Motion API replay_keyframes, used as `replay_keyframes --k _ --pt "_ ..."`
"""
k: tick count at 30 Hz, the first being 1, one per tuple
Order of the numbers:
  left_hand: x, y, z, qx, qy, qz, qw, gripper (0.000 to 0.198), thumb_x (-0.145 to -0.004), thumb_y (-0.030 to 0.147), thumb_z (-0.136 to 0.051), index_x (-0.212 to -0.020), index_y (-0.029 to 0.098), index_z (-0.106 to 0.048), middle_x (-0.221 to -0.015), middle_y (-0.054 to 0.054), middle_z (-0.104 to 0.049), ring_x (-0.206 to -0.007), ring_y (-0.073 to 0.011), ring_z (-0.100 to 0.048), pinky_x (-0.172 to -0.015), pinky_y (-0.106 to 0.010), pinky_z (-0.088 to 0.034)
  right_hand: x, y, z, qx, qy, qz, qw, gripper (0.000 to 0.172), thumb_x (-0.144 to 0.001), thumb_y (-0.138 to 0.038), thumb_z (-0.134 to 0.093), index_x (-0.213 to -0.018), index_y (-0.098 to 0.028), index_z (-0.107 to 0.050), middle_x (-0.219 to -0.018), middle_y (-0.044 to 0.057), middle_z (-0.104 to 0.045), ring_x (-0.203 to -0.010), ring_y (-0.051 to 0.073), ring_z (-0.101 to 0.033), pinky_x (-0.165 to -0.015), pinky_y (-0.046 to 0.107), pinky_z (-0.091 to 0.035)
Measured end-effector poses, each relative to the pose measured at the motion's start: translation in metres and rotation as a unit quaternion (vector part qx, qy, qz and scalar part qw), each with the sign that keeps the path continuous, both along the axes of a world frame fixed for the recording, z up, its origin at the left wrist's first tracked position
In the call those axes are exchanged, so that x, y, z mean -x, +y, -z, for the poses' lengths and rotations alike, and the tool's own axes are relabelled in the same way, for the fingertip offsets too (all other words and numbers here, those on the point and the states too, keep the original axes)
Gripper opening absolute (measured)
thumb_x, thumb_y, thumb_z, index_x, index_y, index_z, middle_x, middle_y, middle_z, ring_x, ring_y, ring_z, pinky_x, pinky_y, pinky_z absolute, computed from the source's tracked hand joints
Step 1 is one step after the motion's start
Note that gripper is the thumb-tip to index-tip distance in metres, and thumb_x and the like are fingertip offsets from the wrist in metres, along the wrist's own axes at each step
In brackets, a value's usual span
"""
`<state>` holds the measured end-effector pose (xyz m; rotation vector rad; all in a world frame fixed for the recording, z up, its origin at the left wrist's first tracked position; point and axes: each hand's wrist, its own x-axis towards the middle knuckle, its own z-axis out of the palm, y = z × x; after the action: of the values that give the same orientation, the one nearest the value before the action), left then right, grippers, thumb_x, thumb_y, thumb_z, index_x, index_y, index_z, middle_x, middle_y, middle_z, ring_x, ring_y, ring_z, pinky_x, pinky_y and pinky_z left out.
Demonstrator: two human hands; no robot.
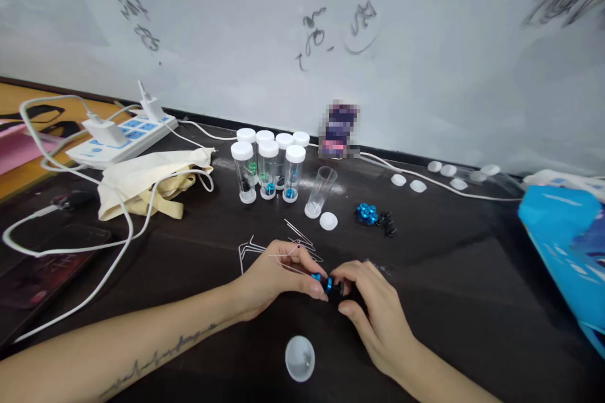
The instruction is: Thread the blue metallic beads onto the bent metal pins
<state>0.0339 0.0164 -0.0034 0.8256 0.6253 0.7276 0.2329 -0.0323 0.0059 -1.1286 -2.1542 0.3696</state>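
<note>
My left hand (278, 274) pinches the blue end of a small blue-and-black part (329, 283) between thumb and fingers. A thin metal rod, possibly a hex key, runs along the same hand. From the other side, the fingers of my right hand (373, 312) close around the black end, hiding some of it. Several bent hex keys (242, 250) lie on the dark table just behind my left hand. Blue round pieces (367, 213) and black screws (387, 223) form a small pile beyond my right hand. In front of both hands stands a small translucent cup (299, 359).
Several capped clear tubes (268, 170) stand at the back, with an uncapped tube (321, 192) and a white cap (328, 221) nearby. More white caps (418, 186) lie back right. A power strip (125, 138), cables and cloth bag (151, 179) occupy the left; a blue package (558, 245) the right.
</note>
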Motion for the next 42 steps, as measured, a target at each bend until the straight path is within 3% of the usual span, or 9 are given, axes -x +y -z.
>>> replay_keyframes --k 3,8,17,24,36,39,42 --pt "0.0 0.0 0.0 0.005 0.005 -0.005 1.0 0.022 -0.053 0.01 -0.086 -0.068 0.013 -0.071 -0.066 -0.003 -0.074 -0.061 -0.0142 -0.07 -0.063 -0.023 -0.055 0.0 0.0 0.0 -0.001 -0.002 -0.004 1.0 0.026 -0.101 -0.036 -0.038 -0.09 -0.02 -0.055 -0.078 0.004 -0.06 -0.069 0.019 -0.056 -0.065 0.033 -0.045" --pt "0.0 0.0 0.002 0.006 0.003 -0.018 1.0 0.022 -0.053 0.01 -0.087 -0.068 0.012 -0.071 -0.067 -0.003 -0.074 -0.06 -0.014 -0.069 -0.062 -0.022 -0.055 0.0 0.0 0.005 -0.045 0.023 -0.011 0.999 0.008 -0.098 -0.023 -0.049 -0.103 -0.02 -0.054 -0.085 0.005 -0.062 -0.077 0.019 -0.059 -0.069 0.032 -0.048" --pt "-0.001 -0.003 0.003 -0.028 0.005 -0.006 1.0 0.023 -0.053 0.011 -0.087 -0.069 0.012 -0.071 -0.067 -0.004 -0.074 -0.062 -0.0151 -0.07 -0.064 -0.024 -0.055 0.002 -0.001 0.001 -0.026 -0.01 -0.006 1.0 0.03 -0.101 -0.033 -0.038 -0.081 -0.019 -0.055 -0.072 0.003 -0.058 -0.065 0.017 -0.053 -0.062 0.031 -0.043" --pt "0.0 -0.003 0.006 -0.04 -0.017 -0.021 0.999 0.021 -0.054 0.01 -0.086 -0.07 0.012 -0.072 -0.066 -0.003 -0.073 -0.061 -0.0134 -0.068 -0.064 -0.024 -0.053 0.0 0.0 0.01 -0.063 0.026 -0.019 0.997 0.003 -0.096 -0.024 -0.053 -0.096 -0.02 -0.053 -0.082 0.003 -0.059 -0.077 0.018 -0.057 -0.068 0.03 -0.045" --pt "0.0 -0.003 0.003 -0.037 -0.008 0.009 0.999 0.022 -0.053 0.009 -0.086 -0.068 0.011 -0.071 -0.066 -0.003 -0.073 -0.061 -0.0152 -0.07 -0.063 -0.024 -0.054 0.0 0.0 0.009 0.003 -0.009 -0.031 0.999 0.043 -0.103 -0.045 -0.025 -0.077 -0.02 -0.049 -0.069 0.001 -0.052 -0.063 0.017 -0.046 -0.063 0.031 -0.034" --pt "-0.001 -0.003 0.003 -0.025 -0.009 0.006 1.0 0.022 -0.052 0.008 -0.086 -0.068 0.011 -0.071 -0.065 -0.002 -0.073 -0.061 -0.0156 -0.07 -0.064 -0.024 -0.055 -0.001 -0.001 0.01 0.023 -0.009 -0.033 0.999 0.04 -0.104 -0.041 -0.025 -0.078 -0.02 -0.048 -0.069 0.001 -0.052 -0.063 0.017 -0.046 -0.064 0.031 -0.034" --pt "-0.001 -0.004 0.002 -0.018 -0.013 0.005 1.0 0.021 -0.053 0.009 -0.086 -0.068 0.011 -0.071 -0.063 -0.004 -0.073 -0.06 -0.0146 -0.07 -0.063 -0.023 -0.054 -0.004 -0.002 0.01 0.04 -0.012 -0.026 0.999 0.026 -0.102 -0.033 -0.035 -0.083 -0.02 -0.048 -0.075 0.002 -0.054 -0.069 0.018 -0.049 -0.065 0.031 -0.037"
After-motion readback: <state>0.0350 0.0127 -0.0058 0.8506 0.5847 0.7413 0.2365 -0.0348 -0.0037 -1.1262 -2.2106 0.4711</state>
